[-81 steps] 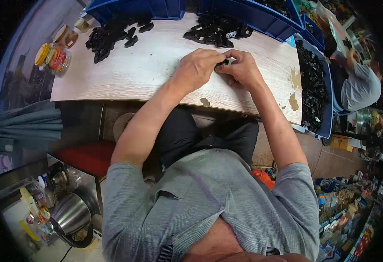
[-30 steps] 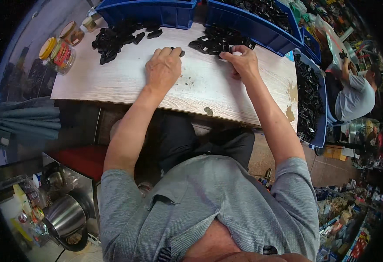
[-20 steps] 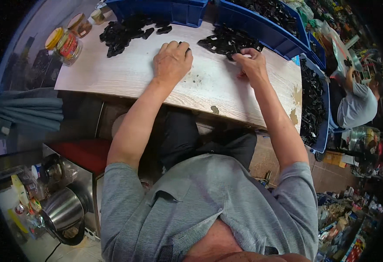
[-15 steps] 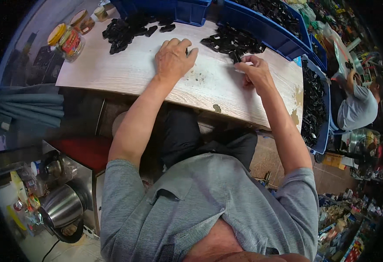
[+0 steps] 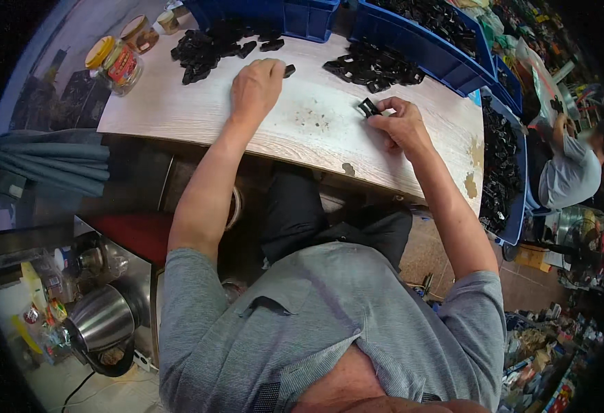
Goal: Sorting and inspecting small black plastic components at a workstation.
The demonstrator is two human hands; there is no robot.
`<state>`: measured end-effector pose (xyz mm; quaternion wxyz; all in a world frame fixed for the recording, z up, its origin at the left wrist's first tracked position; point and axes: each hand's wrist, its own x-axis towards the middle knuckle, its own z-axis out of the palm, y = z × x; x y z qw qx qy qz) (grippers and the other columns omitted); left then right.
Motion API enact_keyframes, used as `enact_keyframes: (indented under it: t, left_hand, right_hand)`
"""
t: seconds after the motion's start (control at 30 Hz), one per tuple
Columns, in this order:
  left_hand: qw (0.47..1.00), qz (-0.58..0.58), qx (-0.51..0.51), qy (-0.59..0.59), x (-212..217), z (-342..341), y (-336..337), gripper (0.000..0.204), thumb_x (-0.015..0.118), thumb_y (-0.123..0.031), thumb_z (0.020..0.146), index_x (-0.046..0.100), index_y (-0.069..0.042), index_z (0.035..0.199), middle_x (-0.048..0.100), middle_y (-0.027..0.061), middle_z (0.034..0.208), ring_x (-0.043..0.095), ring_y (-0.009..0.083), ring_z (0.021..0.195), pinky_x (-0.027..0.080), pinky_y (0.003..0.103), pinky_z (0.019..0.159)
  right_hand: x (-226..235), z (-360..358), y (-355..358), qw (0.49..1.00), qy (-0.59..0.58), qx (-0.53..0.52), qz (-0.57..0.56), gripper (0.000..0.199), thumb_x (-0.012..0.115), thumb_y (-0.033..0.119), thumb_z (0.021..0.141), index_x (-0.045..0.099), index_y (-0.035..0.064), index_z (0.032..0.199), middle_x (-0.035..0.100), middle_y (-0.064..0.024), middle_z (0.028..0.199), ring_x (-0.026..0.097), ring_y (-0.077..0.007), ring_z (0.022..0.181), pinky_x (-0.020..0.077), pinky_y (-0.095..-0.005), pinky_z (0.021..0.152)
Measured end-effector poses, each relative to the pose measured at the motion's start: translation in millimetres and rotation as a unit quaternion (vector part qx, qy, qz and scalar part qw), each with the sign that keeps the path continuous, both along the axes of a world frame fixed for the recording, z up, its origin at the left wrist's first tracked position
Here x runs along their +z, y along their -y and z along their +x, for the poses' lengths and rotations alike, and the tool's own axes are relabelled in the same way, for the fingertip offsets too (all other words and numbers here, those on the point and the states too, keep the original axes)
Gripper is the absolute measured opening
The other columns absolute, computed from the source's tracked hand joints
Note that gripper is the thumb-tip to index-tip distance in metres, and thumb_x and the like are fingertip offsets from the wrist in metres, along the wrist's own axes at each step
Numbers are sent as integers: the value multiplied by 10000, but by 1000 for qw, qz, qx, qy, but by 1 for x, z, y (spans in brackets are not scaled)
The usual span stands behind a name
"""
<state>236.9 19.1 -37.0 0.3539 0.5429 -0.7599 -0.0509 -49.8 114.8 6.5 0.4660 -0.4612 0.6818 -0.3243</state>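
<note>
A: We have our right hand (image 5: 404, 126) closed around a small black plastic clip (image 5: 367, 107), pinched at the fingertips just above the desk (image 5: 178, 113). Our left hand (image 5: 257, 86) lies palm down on the wood, fingers curled loosely, its fingertips touching another black piece (image 5: 289, 70).

B: Gripping that one, or only resting on it?

A: Only touching, as far as we can tell; the fingers are not closed around it.

B: How do we judge these pieces will handle?

A: Light and stiff, we think: moulded plastic, smooth enough to slip if we pinch at a corner. We would take hold across the flat sides, thumb against forefinger, as our right hand seems to.

B: And around us?

A: Two loose piles of the same black parts, a left pile (image 5: 209, 47) beyond our left hand and a right pile (image 5: 371, 67) just past our right. Behind them stand blue bins (image 5: 426, 48) with more. Yellow-lidded jars (image 5: 117, 60) sit at the desk's far left corner. Off to the right, another person (image 5: 567, 168) is seated.
</note>
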Motion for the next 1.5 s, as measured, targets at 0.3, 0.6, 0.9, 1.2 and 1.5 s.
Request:
enact_keyframes:
  t: [0.3,0.6,0.9,1.2,1.5]
  left_hand:
    - [992,-50,-111,-32,0,-38,-38,225,671,-76,903,739,-23,1111,750,178,1033,706,314,910,572,417,798]
    - [958,-75,-273,-57,6,-86,-57,210,685,-90,898,729,-61,1101,748,104,1010,712,292,944,580,384,829]
    - [940,-103,-324,25,6,-88,-59,286,691,-113,896,703,-91,1181,730,63,1093,683,265,992,539,388,822]
    - [956,-111,-263,64,9,-83,-73,274,628,-137,929,683,-71,1189,715,79,1114,650,255,1103,520,423,874]
    - [964,-225,71,120,1,0,45,260,607,-176,910,719,-122,1137,694,39,1116,587,298,1063,466,474,866]
  right_hand:
    - [-7,5,2,998,-36,47,-31,342,809,133,802,671,46,1103,559,8,558,452,-94,378,319,-276,350]
    - [-17,2,3,997,-22,62,-43,309,799,87,812,683,38,1095,572,13,583,450,-79,399,325,-261,373]
    - [-3,8,-3,999,-4,40,-25,282,803,90,818,690,22,1067,576,20,592,458,-69,410,316,-252,388]
    - [-4,7,-6,999,14,37,-32,282,817,130,811,682,24,1035,566,13,576,462,-78,400,321,-262,382]
    - [-1,5,-8,999,30,-11,-13,314,822,139,807,658,34,1054,574,9,584,457,-91,388,323,-273,363]
